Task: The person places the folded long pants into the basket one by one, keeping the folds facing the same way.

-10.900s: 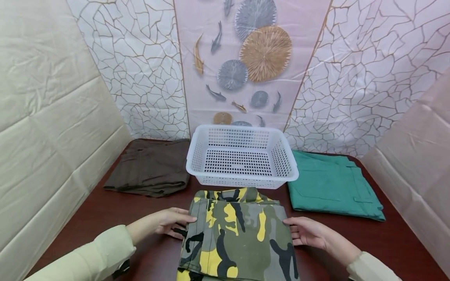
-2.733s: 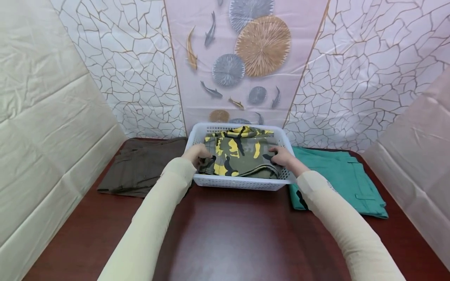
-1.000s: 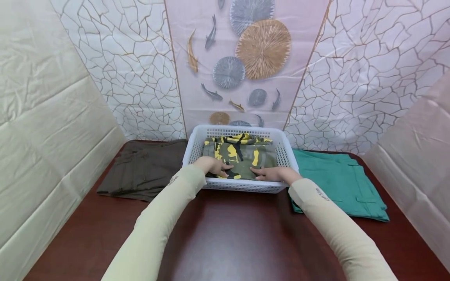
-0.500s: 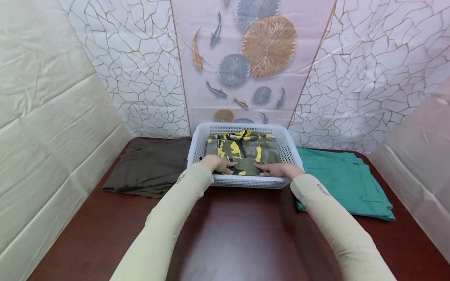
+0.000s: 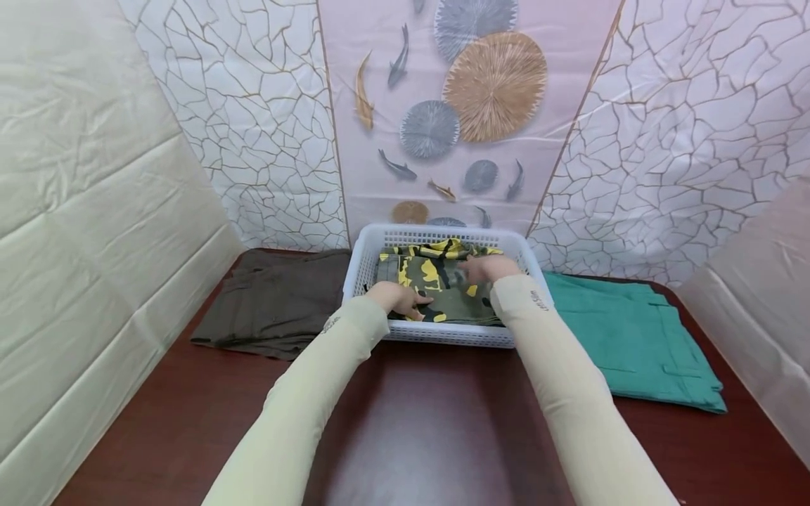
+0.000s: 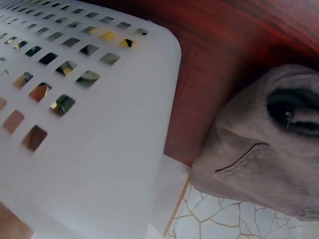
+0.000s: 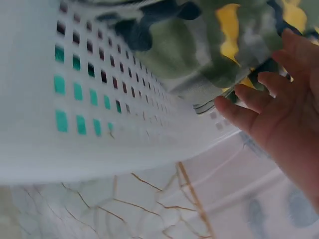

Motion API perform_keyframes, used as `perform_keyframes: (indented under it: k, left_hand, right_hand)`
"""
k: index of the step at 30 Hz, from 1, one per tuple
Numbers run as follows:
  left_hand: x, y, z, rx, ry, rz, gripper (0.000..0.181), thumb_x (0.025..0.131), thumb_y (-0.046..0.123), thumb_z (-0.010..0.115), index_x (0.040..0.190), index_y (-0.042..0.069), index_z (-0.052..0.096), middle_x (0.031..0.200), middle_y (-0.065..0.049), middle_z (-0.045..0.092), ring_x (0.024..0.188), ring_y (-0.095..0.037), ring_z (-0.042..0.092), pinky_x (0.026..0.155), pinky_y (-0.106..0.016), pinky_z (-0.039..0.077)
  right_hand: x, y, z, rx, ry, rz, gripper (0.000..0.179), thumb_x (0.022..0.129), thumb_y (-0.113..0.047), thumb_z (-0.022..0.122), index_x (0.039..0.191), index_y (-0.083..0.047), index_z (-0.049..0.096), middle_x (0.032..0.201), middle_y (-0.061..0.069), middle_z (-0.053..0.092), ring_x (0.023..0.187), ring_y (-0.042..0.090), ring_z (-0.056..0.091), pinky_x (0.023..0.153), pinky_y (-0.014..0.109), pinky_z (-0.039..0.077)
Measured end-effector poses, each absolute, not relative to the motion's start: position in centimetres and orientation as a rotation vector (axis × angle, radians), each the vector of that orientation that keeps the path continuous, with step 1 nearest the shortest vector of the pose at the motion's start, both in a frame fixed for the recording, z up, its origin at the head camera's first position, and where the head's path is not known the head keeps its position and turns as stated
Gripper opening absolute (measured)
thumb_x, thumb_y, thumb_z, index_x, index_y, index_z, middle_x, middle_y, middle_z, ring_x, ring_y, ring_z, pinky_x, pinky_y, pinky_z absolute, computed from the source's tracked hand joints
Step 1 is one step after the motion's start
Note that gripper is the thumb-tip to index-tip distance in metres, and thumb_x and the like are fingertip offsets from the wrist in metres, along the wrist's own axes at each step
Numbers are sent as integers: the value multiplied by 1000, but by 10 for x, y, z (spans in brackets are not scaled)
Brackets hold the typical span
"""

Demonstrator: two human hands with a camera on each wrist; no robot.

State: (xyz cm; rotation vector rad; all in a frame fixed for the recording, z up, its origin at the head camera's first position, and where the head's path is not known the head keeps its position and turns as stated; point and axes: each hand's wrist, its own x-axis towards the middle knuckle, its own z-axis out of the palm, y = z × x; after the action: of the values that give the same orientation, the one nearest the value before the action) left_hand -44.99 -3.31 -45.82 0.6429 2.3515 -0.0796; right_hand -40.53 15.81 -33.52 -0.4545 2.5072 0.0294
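A folded pair of camouflage trousers, patterned in green, grey, black and yellow, lies inside the white plastic basket. My left hand reaches over the front left of the basket and rests on the trousers, its finger and thumb extended. Farther back, my right hand is over the right half of the cloth. In the right wrist view, that right hand has its fingers loosely extended at the camouflage cloth. The left wrist view shows mostly the basket's outer wall, so the left fingers are largely hidden there.
Folded dark brown trousers lie left of the basket. On the right is a folded green garment. Patterned cloth hangs behind the basket. Dark reddish-brown tabletop extends in front.
The camouflage trousers went from the tabletop into the basket. Both hands then shifted toward its front. In the last half second my right hand moved back and left; the left stays on the cloth.
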Motion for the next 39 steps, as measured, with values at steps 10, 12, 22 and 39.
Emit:
perform_keyframes:
  k: [10,12,22,39]
  left_hand:
    - [-398,5,-375,711,2428,-122,52,96,47,45,145,34,35,153,2,32,140,-20,32,113,-39,31]
    - [-399,10,-375,706,2396,-150,57,95,52,45,147,37,29,156,3,27,142,-20,29,112,-38,32]
    - [-368,19,-355,685,2370,-349,61,98,48,39,151,36,11,158,2,21,143,-19,26,113,-38,30]
    - [-357,-21,-342,866,2479,-130,56,100,36,44,150,22,26,153,-4,34,140,-23,32,114,-40,29]
  right_hand:
    - [-390,154,-344,-456,2361,185,66,93,-16,49,152,-26,20,157,15,18,123,29,44,84,36,44]
    - [-387,152,-347,-445,2337,227,68,92,-22,53,151,-29,20,156,15,21,99,20,48,75,31,40]
    - [-381,159,-356,-371,2363,323,73,92,-40,54,150,-38,10,156,14,21,83,18,43,70,32,36]
    - [-371,185,-330,-646,2342,89,60,101,-22,43,151,-6,15,154,24,16,142,43,14,115,55,18]
